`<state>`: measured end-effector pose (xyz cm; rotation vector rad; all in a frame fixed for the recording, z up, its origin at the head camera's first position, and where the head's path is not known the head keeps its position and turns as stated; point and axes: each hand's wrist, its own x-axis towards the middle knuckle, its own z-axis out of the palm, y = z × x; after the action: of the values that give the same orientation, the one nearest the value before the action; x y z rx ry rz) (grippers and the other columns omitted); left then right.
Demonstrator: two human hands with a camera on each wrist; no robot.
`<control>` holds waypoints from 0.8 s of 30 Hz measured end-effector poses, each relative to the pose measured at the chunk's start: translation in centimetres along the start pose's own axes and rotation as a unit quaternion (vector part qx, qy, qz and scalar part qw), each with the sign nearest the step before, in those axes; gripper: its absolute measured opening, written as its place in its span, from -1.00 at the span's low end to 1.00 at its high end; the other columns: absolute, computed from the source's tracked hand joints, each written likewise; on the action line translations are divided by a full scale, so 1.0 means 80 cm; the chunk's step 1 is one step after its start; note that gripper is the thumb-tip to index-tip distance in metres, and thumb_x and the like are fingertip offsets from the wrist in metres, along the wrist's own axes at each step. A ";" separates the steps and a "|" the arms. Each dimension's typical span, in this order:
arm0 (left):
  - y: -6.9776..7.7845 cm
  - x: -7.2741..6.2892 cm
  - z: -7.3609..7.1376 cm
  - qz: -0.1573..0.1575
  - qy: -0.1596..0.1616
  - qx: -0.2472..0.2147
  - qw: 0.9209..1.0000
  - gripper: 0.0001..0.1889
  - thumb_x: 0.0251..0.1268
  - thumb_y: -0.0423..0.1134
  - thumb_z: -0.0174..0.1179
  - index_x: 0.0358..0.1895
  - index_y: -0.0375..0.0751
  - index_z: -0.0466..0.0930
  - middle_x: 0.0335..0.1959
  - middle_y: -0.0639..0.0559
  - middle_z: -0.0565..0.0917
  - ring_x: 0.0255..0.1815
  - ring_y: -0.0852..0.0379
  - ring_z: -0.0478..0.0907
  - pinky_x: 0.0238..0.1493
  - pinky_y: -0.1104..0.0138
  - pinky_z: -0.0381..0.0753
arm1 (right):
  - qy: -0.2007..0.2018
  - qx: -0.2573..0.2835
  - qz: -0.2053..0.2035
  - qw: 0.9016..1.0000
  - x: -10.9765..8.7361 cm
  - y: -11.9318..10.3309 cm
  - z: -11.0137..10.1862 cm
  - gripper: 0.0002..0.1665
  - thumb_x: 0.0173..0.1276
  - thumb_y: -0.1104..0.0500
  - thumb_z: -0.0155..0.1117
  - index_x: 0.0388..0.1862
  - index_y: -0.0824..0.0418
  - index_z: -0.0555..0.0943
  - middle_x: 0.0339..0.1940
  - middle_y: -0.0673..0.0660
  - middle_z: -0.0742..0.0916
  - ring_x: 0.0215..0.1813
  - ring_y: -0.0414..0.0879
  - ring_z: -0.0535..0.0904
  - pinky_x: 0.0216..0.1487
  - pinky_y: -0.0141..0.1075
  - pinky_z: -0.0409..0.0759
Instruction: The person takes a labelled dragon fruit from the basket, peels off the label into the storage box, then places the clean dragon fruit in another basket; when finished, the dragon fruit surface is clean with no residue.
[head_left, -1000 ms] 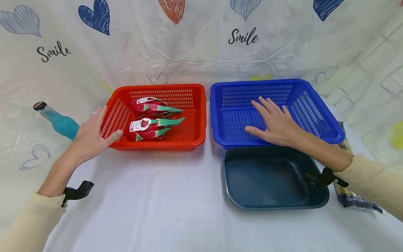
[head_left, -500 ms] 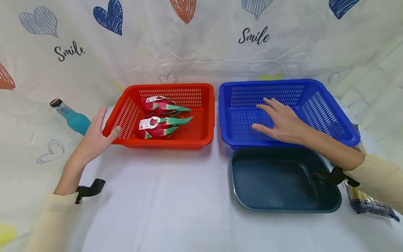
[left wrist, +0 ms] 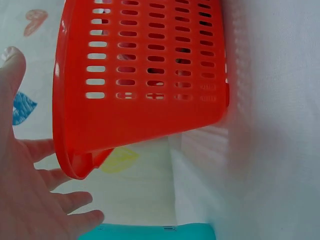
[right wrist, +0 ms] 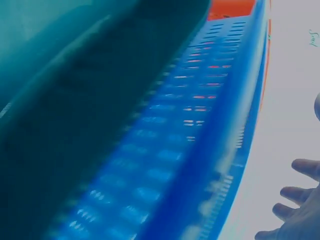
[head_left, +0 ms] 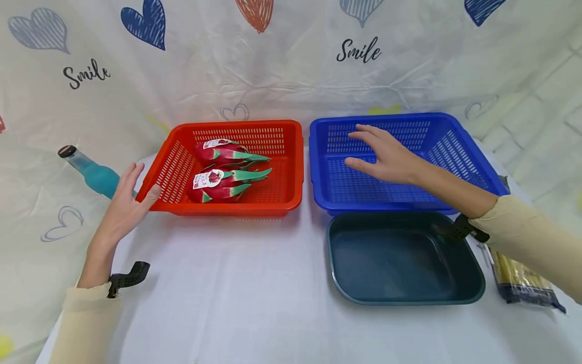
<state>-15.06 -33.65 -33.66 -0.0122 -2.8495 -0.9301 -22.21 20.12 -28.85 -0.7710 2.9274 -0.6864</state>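
In the head view my left hand (head_left: 120,210), fingers spread, is at the front left corner of a red plastic basket (head_left: 227,210). Up close in the left wrist view, its fingers lie by the rim of that perforated basket (left wrist: 140,122). Two dragon fruits, a rear one (head_left: 225,153) and a front one (head_left: 227,186), lie inside with white stickers and green tips. Over a blue plastic basket (head_left: 364,206) hovers my right hand (head_left: 388,156), fingers apart and nothing held. The right wrist view is blurred and catches part of this hand (right wrist: 297,210).
A dark green tray (head_left: 400,268) sits in front of the blue basket. Right of it lies a plastic packet (head_left: 523,275), partly under the right sleeve. A bottle of blue liquid (head_left: 97,177) stands left of the red basket, partly behind my left hand. Behind hangs a printed cloth (head_left: 282,76).
My right hand has moved left and farther back over the blue basket. My left hand has drawn slightly leftward from the red basket. The camera view has swayed a little; baskets and fruits stay put.
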 end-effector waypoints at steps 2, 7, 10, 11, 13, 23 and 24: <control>-0.002 0.000 0.001 0.002 0.001 -0.007 1.000 -0.13 0.35 0.07 0.05 0.58 -0.10 -0.21 0.61 -0.20 -0.26 0.56 -0.41 -0.21 0.08 -0.46 0.27 | -0.003 0.001 -0.003 1.000 0.009 -0.008 -0.001 -0.15 0.36 -0.27 0.11 0.49 0.14 0.25 0.59 0.24 0.15 0.59 0.26 -0.01 0.44 0.39 0.01; -0.002 -0.002 0.004 0.004 0.005 -0.017 1.000 -0.12 0.35 0.08 0.06 0.58 -0.09 -0.20 0.61 -0.16 -0.25 0.56 -0.39 -0.19 0.09 -0.43 0.30 | -0.016 0.000 -0.018 1.000 0.032 -0.034 -0.003 -0.14 0.34 -0.29 0.11 0.50 0.07 0.23 0.60 0.17 0.16 0.59 0.20 0.02 0.42 0.37 0.07; 0.000 -0.004 0.007 0.002 0.004 -0.017 1.000 -0.13 0.35 0.09 0.05 0.58 -0.08 -0.20 0.61 -0.15 -0.25 0.56 -0.38 -0.17 0.09 -0.41 0.32 | -0.024 -0.003 -0.041 0.999 0.048 -0.053 -0.004 -0.15 0.34 -0.26 0.13 0.50 0.07 0.23 0.59 0.16 0.19 0.58 0.16 0.06 0.44 0.32 0.13; 0.000 -0.004 0.008 0.002 0.004 -0.019 1.000 -0.13 0.34 0.09 0.05 0.58 -0.07 -0.19 0.62 -0.14 -0.25 0.56 -0.38 -0.17 0.10 -0.41 0.33 | -0.027 -0.005 -0.049 0.998 0.053 -0.059 -0.004 -0.14 0.34 -0.26 0.14 0.50 0.08 0.23 0.58 0.16 0.19 0.58 0.15 0.07 0.44 0.30 0.15; -0.001 -0.005 0.010 0.004 0.007 -0.023 1.000 -0.13 0.34 0.09 0.06 0.58 -0.07 -0.18 0.62 -0.13 -0.23 0.56 -0.38 -0.15 0.10 -0.40 0.33 | -0.035 -0.016 -0.063 0.997 0.064 -0.073 -0.005 -0.13 0.33 -0.26 0.14 0.51 0.08 0.21 0.58 0.17 0.20 0.58 0.15 0.08 0.44 0.28 0.17; -0.010 -0.001 0.014 0.012 0.005 -0.034 0.999 -0.14 0.35 0.05 0.09 0.57 -0.13 -0.13 0.61 -0.17 -0.20 0.52 -0.41 -0.06 0.11 -0.38 0.35 | -0.062 -0.065 -0.121 0.989 0.118 -0.135 -0.009 -0.12 0.32 -0.29 0.14 0.51 0.09 0.23 0.56 0.17 0.24 0.57 0.11 0.13 0.50 0.18 0.15; -0.010 0.000 0.014 0.012 0.004 -0.033 0.999 -0.14 0.34 0.05 0.10 0.57 -0.13 -0.13 0.61 -0.17 -0.19 0.51 -0.42 -0.04 0.10 -0.38 0.36 | -0.061 -0.068 -0.125 0.988 0.123 -0.140 -0.008 -0.11 0.31 -0.30 0.14 0.50 0.07 0.24 0.56 0.16 0.26 0.57 0.10 0.14 0.50 0.18 0.17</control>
<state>-15.28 -33.68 -35.02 -0.0492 -2.8044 -1.0157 -25.78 6.96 -22.72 -1.1654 2.8151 -0.4357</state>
